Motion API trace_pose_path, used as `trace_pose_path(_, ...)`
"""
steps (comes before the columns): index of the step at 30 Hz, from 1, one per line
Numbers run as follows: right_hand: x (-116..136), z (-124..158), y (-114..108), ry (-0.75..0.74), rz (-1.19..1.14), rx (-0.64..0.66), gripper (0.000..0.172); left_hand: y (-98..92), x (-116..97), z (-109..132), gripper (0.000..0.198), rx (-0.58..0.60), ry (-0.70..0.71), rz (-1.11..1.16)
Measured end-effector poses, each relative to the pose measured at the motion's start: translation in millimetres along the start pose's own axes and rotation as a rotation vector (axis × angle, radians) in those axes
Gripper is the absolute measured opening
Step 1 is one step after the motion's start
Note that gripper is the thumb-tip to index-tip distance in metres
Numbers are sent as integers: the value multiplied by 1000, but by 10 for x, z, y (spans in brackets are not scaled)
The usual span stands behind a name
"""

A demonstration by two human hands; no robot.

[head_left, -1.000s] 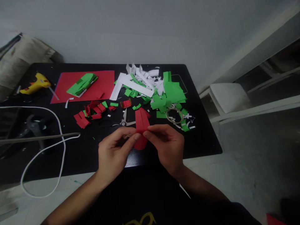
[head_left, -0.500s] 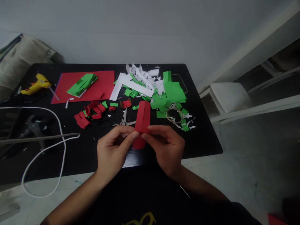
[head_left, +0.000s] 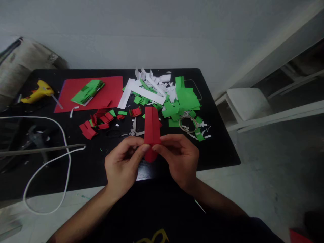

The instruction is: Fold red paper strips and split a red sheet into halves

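Left hand [head_left: 125, 160] and right hand [head_left: 181, 160] pinch red folded paper [head_left: 152, 125], thumbs nearly meeting; probably light, springy, easily creased; best held at folded edges.

The red folded paper [head_left: 152, 125] is a long, narrow, plain red piece with a line running lengthwise down its upper panel. It is held over the bench [head_left: 215, 152], its long side pointing away from the person. A crosswise fold sits low on it, pinched at either edge by the left hand [head_left: 124, 160] and right hand [head_left: 183, 160]. Below that fold, a shorter, rounded red part hangs between the thumbs.
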State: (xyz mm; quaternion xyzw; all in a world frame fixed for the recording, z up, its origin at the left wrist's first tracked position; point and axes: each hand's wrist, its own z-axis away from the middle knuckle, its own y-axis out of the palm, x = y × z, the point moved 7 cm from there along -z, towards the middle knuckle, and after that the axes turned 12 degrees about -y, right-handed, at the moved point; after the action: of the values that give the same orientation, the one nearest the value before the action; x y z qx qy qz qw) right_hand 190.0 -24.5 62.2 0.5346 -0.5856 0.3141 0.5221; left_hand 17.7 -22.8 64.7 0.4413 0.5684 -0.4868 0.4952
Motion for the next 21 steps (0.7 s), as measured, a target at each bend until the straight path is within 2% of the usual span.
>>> trace_pose_path(5, 12, -5, -3, -35, -16, -2, 26, 1, 3, 26, 2, -4, 23, 5)
trace_pose_path(10, 10, -2, -25, -54, 15, 1, 25, 39, 11, 7, 5, 31, -37, 60)
trace_pose_path(21, 29, -51, -10, -27, 6, 93, 17, 2, 20, -9, 3, 16, -52, -32)
